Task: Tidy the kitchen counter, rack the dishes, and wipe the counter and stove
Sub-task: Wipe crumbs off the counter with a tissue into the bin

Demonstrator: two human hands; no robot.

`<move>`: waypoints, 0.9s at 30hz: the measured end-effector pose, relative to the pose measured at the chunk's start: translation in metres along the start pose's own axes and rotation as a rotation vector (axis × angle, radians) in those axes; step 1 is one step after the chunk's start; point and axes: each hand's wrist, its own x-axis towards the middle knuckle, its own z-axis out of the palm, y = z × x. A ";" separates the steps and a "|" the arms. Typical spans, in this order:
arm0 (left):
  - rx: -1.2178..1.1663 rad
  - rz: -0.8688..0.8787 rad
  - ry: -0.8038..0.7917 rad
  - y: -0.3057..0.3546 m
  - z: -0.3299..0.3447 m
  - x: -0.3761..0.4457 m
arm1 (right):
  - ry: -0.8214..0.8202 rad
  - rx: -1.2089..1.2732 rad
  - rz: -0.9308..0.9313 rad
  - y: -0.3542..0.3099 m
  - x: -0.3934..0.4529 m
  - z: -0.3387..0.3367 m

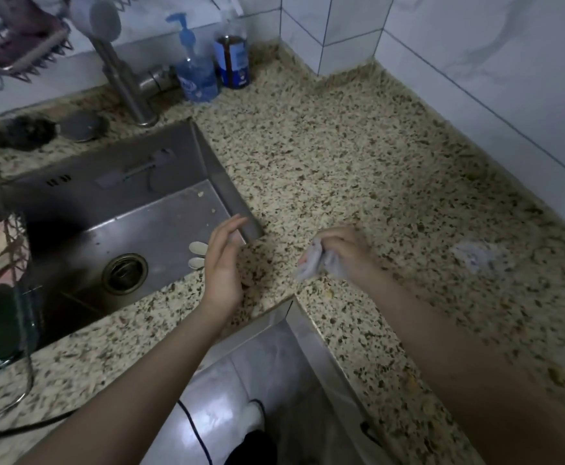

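both forearms reach over the speckled worktop. right hand is clamped on a bunched cloth, left hand is flat with fingers apart beside the sink. wiping seems in progress; next, probably sweeping crumbs toward the sink.

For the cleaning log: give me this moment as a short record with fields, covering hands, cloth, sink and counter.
left hand: left hand open, fingers straight, at the counter edge by the sink corner, holding nothing
right hand: right hand grips a bunched grey cloth on the counter
counter: speckled stone counter, some crumbs near the front edge, a pale smear to the right
sink: steel sink holds two spoons beside the drain, plus a few food bits
back edge: blue pump bottle and dark bottle beside the faucet
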 end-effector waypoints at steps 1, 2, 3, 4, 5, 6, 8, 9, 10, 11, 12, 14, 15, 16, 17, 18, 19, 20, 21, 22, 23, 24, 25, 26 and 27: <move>-0.017 -0.017 0.009 0.001 0.000 0.000 | -0.077 -0.013 -0.003 -0.001 -0.005 0.009; -0.032 -0.030 0.013 0.002 -0.001 0.001 | -0.146 -0.027 -0.009 0.003 -0.006 0.018; -0.040 -0.036 0.011 0.002 -0.001 0.000 | -0.202 -0.024 -0.024 0.009 -0.008 0.022; -0.048 -0.040 0.007 0.003 -0.002 0.000 | -0.222 -0.021 -0.031 0.016 -0.012 0.021; -0.050 -0.046 0.005 0.003 -0.002 -0.001 | -0.245 -0.049 -0.049 0.023 -0.017 0.018; -0.052 -0.052 0.002 0.004 -0.002 -0.002 | -0.264 -0.063 -0.057 0.023 -0.022 0.016; -0.045 -0.053 -0.003 0.006 0.002 -0.006 | -0.278 -0.075 -0.068 0.025 -0.032 0.010; -0.048 -0.052 0.000 0.007 0.004 -0.008 | -0.277 -0.075 -0.075 0.027 -0.038 0.007; -0.054 -0.051 0.000 0.009 0.009 -0.011 | -0.280 -0.068 -0.079 0.032 -0.045 0.002; -0.060 -0.051 -0.002 0.011 0.014 -0.016 | -0.281 -0.070 -0.094 0.035 -0.054 -0.002; -0.066 -0.052 -0.006 0.012 0.018 -0.018 | -0.288 -0.074 -0.102 0.040 -0.060 -0.005; -0.061 -0.049 -0.029 0.013 0.029 -0.028 | -0.299 -0.085 -0.106 0.049 -0.078 -0.015; -0.049 -0.047 -0.051 0.014 0.036 -0.035 | -0.291 -0.090 -0.114 0.054 -0.089 -0.020; -0.039 -0.046 -0.073 0.013 0.042 -0.041 | -0.284 -0.094 -0.120 0.060 -0.100 -0.025; -0.020 -0.042 -0.097 0.012 0.048 -0.048 | -0.277 -0.097 -0.123 0.066 -0.111 -0.029; 0.001 -0.035 -0.125 0.012 0.055 -0.056 | -0.264 -0.104 -0.123 0.072 -0.124 -0.034; 0.021 -0.026 -0.144 0.010 0.061 -0.062 | -0.253 -0.104 -0.126 0.078 -0.135 -0.038; 0.040 -0.019 -0.163 0.010 0.069 -0.071 | -0.241 -0.101 -0.125 0.082 -0.150 -0.044; 0.054 -0.015 -0.169 0.008 0.073 -0.075 | -0.238 -0.099 -0.123 0.085 -0.158 -0.046; 0.066 -0.013 -0.181 0.008 0.080 -0.082 | -0.229 -0.096 -0.119 0.090 -0.171 -0.051; 0.067 -0.014 -0.192 0.010 0.090 -0.092 | -0.210 -0.091 -0.110 0.093 -0.187 -0.058; 0.064 -0.022 -0.194 0.010 0.095 -0.097 | -0.202 -0.089 -0.100 0.096 -0.197 -0.062; 0.064 -0.036 -0.201 0.010 0.101 -0.103 | -0.189 -0.087 -0.090 0.099 -0.209 -0.066; 0.070 -0.043 -0.208 0.010 0.107 -0.109 | -0.174 -0.089 -0.084 0.103 -0.219 -0.070; 0.084 -0.042 -0.223 0.011 0.115 -0.116 | -0.152 -0.095 -0.081 0.106 -0.232 -0.075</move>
